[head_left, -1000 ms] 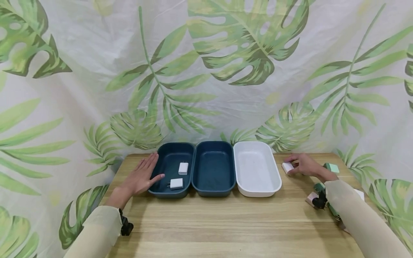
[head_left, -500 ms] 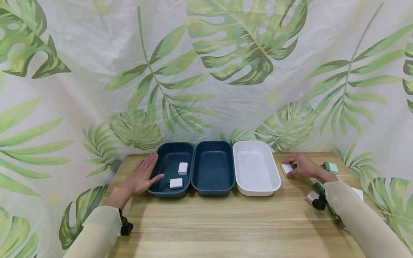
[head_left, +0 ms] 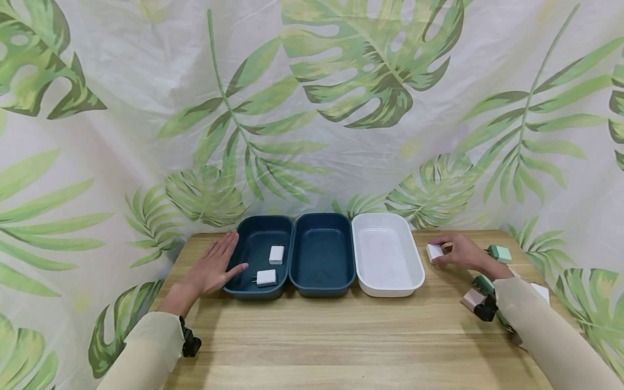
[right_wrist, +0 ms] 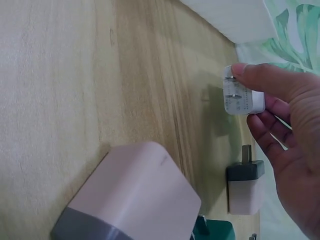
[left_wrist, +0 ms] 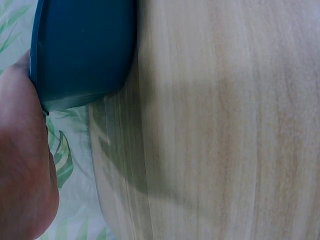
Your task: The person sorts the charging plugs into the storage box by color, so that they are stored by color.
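Clearly, the right hand pinches a white charger between thumb and fingers.

Even head-view light, dimmer wrist views, soft shadows across wooden table, faint glare in white tray

A curtained-off work spot, room type unclear: leaf-print sheeting backs and flanks a wood-grain table

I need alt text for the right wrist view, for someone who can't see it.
A right hand pinches a white charger over a wooden table. A pink-and-grey charger looms in the lower foreground, with a second such charger and a partly visible green one to its right.
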A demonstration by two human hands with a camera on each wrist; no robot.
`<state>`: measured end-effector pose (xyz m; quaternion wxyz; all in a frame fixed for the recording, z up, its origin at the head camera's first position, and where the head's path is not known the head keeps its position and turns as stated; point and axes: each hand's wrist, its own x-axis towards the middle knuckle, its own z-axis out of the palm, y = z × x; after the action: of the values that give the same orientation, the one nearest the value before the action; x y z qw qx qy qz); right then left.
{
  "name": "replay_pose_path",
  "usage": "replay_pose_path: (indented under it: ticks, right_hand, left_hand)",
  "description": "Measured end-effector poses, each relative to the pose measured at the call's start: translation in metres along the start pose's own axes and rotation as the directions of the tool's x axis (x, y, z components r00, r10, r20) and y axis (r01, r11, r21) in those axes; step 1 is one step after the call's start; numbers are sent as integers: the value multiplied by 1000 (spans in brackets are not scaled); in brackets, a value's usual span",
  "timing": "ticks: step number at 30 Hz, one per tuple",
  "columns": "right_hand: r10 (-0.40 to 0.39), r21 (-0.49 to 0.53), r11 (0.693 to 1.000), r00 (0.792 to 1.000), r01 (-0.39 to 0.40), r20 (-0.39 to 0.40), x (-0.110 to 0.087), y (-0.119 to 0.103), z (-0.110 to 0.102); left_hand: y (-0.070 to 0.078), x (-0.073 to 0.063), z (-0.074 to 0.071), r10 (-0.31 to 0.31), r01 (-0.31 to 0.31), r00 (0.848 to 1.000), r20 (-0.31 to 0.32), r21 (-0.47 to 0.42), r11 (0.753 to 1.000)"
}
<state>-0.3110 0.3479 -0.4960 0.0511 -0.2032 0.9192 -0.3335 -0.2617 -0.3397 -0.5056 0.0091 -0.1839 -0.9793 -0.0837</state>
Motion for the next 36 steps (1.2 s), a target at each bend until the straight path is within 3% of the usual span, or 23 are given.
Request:
replay_pose_path:
  ticks: [20, 36]
  right_hand:
    - [-67, 69, 994, 985, 79, -159, -3, -30, -12]
    - [-86, 122, 987, 980, 109, -180, 7, -63, -16]
  left_hand:
    - [1, -1, 2, -6, 6, 1000, -14, -6, 1000]
    - [-2, 0, 2, -1, 1, 1000, 1, 5, 1000]
